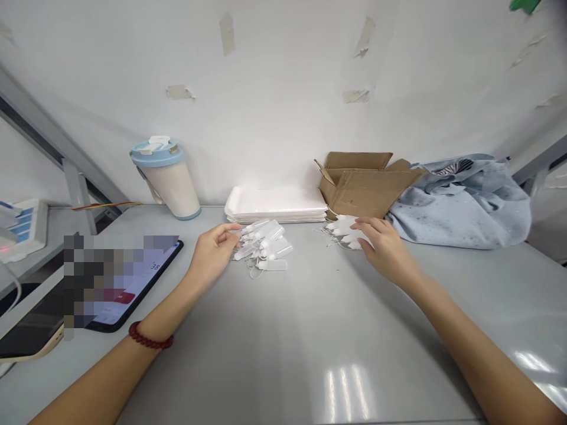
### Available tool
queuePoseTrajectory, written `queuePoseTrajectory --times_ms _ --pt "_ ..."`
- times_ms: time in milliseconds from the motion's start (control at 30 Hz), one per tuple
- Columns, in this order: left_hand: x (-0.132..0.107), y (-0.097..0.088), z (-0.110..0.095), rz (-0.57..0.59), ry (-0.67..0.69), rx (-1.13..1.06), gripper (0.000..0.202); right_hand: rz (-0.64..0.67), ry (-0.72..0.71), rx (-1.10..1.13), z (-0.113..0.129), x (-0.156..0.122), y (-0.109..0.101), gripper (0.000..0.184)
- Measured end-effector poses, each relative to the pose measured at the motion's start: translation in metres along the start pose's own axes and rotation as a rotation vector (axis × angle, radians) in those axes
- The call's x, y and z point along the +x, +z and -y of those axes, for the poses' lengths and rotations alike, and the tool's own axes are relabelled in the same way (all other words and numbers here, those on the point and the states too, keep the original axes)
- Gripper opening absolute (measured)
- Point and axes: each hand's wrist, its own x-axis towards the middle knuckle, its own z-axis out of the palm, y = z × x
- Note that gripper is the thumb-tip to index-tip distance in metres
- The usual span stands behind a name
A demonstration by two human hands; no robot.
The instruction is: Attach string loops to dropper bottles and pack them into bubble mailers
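Note:
My left hand [217, 248], with a red beaded bracelet on its wrist, is at the left side of a heap of small translucent white tubes with thin cord loops [268, 239]. Its thumb and forefinger are closed together at the heap's edge, and whatever lies between them is hidden. A smaller group of similar white tubes [343, 227] lies to the right, in front of the cardboard box. My right hand [383, 245] reaches to that group's right side, thumb and fingers apart, the fingertips touching or very near the tubes.
Behind the tubes lie a stack of white padded envelopes [277, 203] and an open cardboard box [365, 192]. A light-blue cloth bag [465, 206] sits at right. At left are a lidded tumbler [170, 183], a phone [133, 295], another phone-like device [35, 324] and a power strip [26, 227].

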Motion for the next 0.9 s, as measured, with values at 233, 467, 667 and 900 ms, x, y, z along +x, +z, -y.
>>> queuePoseTrajectory --times_ms 233,467,667,900 --pt "-0.008 0.004 -0.005 0.028 0.052 0.053 0.031 0.033 0.03 0.045 0.0 0.0 0.0 0.029" --pt "-0.011 0.007 -0.002 0.059 0.049 0.042 0.034 0.065 0.056 0.196 0.004 -0.001 0.005 0.026" --pt "-0.02 0.01 -0.009 0.067 0.071 0.049 0.033 0.02 0.058 0.265 0.013 0.002 0.002 0.023" --pt "-0.044 0.025 -0.011 0.158 0.271 0.217 0.026 -0.056 0.21 0.455 0.032 0.004 -0.017 0.022"
